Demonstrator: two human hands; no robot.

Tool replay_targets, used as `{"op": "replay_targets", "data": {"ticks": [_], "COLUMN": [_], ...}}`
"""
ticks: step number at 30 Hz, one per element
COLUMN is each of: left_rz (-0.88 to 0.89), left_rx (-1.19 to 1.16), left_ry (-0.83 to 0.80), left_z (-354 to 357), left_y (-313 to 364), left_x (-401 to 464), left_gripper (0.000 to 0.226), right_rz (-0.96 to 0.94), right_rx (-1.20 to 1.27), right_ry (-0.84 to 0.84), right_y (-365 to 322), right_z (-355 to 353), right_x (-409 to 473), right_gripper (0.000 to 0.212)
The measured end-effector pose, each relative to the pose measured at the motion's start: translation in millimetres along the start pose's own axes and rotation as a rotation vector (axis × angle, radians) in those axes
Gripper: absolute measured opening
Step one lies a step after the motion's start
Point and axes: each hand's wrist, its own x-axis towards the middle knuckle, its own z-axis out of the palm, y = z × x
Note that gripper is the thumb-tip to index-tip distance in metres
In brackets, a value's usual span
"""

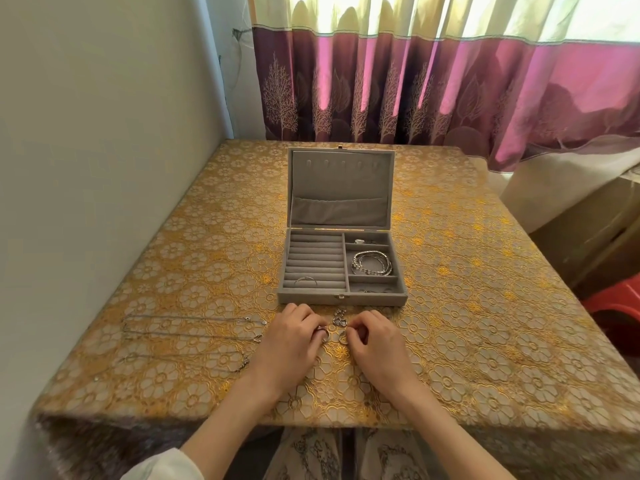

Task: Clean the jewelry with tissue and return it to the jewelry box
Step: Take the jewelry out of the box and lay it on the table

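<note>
Two hands sit low on the tabletop (485, 306), just this side of the open jewelry box (341, 268), and I read each grip as closed on a ring: my left hand (294, 341) pinches a ring (322, 331) at its fingertips, and my right hand (375, 344) curls thumb and forefinger round a second ring (343, 337). Both rings lie between the two grips, almost touching, with a small pendant cluster (338, 318) just beyond them toward the box. I see no tissue anywhere, so I judge the wiping has yet to be set up. From either grip the box lies straight ahead and near; its ring rolls (315, 261) fill the left half, nearer my left hand, with their long axis running left to right, so a ring must drop in edge-on between two rolls. One bangle (306, 279) already rests on the nearest rolls. Bracelets (372, 263) fill a right-hand compartment. Three chains (190, 329) stretch out to the left of my left grip, lying left to right, well apart from the box. Room ahead is open; the box's front wall is the only edge to clear
</note>
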Motion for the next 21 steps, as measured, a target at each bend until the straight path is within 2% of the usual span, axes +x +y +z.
{"op": "replay_targets", "data": {"ticks": [7, 11, 16, 21], "left_rz": [-0.019, -0.061, -0.12, -0.148], "left_rx": [-0.032, -0.023, 0.033, 0.044], "left_ry": [0.036, 0.062, -0.001, -0.014], "left_z": [-17, -28, -31, -26], "left_y": [-9, -18, -31, -36], "left_x": [13, 33, 52, 59], "left_gripper": [0.018, 0.023, 0.03, 0.021], "right_rz": [0.007, 0.022, -0.028, -0.064], "right_rx": [0.111, 0.166, 0.068, -0.115], "right_ry": [-0.06, -0.024, 0.056, 0.064], "right_y": [2, 3, 9, 21], "right_z": [-14, -29, -44, -40], "right_x": [2, 17, 51, 81], "right_gripper": [0.012, 0.01, 0.007, 0.011]}}
